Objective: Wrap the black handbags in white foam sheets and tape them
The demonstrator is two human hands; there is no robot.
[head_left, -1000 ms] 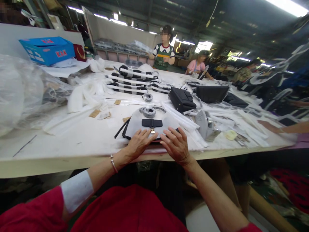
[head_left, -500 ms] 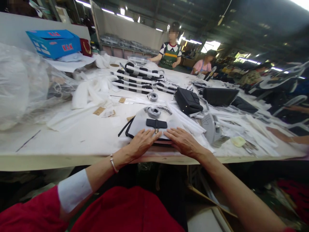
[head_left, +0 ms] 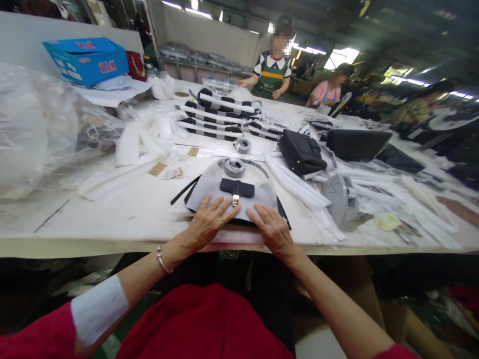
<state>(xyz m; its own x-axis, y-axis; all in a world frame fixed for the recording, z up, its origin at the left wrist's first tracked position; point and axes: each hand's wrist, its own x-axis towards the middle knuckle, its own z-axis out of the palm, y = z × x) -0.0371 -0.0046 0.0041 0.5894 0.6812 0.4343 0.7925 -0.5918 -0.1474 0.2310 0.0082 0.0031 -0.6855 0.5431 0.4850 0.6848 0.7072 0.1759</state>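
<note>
A handbag [head_left: 209, 192] with a pale grey-white covering over its front lies at the table's near edge. On its front shows a black strap tab [head_left: 237, 187] with a gold clasp [head_left: 235, 200]. My left hand [head_left: 209, 219] rests on the bag's lower left part, fingers stretched out beside the clasp. My right hand [head_left: 274, 230] lies flat on the lower right part, fingers spread. A wrapped coil of strap [head_left: 234, 168] sits at the top of the bag. One black strip [head_left: 186, 189] sticks out at its left side.
Behind are a stack of black bags with white wrapping [head_left: 213, 127], a black handbag [head_left: 301, 152] and a grey tape dispenser [head_left: 339, 199]. Clear plastic [head_left: 33, 134] heaps at left, near a blue box [head_left: 88, 62]. Two co-workers [head_left: 275, 75] are across the table.
The bag has turned slightly and its covered front shows more fully. Both hands have shifted slightly towards me along its lower edge. The view has swung a little left.
</note>
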